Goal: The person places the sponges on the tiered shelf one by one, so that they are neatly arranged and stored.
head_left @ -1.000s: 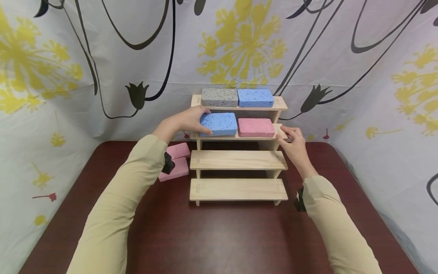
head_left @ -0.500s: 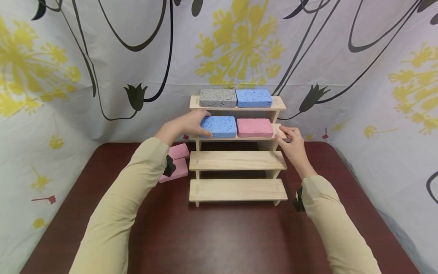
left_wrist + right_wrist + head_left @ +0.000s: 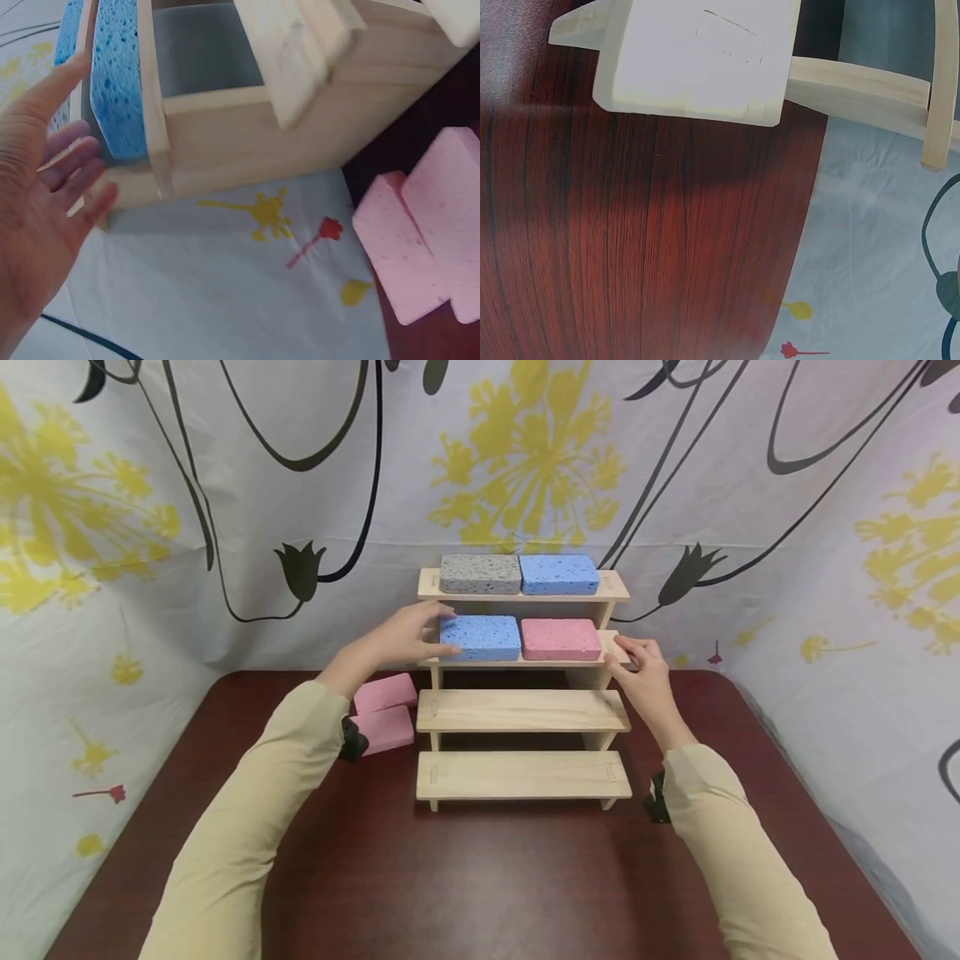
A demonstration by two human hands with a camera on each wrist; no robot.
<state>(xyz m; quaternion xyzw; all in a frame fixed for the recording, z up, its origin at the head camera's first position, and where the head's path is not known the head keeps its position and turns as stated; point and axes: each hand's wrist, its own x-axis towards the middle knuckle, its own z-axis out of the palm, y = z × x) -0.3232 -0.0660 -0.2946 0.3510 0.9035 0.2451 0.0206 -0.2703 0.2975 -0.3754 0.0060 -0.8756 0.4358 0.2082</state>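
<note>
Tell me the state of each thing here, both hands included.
Gray sponge: flat, top tier, left.
Upper blue sponge: flat, top tier, right.
Lower blue sponge: flat, second tier from top, left.
Single pink sponge: flat, same tier, right.
Two pink sponges: on table.
Wooden shelf: upright, four tiers.
Left hand: fingers spread beside lower blue sponge.
Right hand: grips shelf end.

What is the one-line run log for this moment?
left hand: open at lower blue sponge | right hand: grips stand | shelved pink sponge: beside lower blue sponge
</note>
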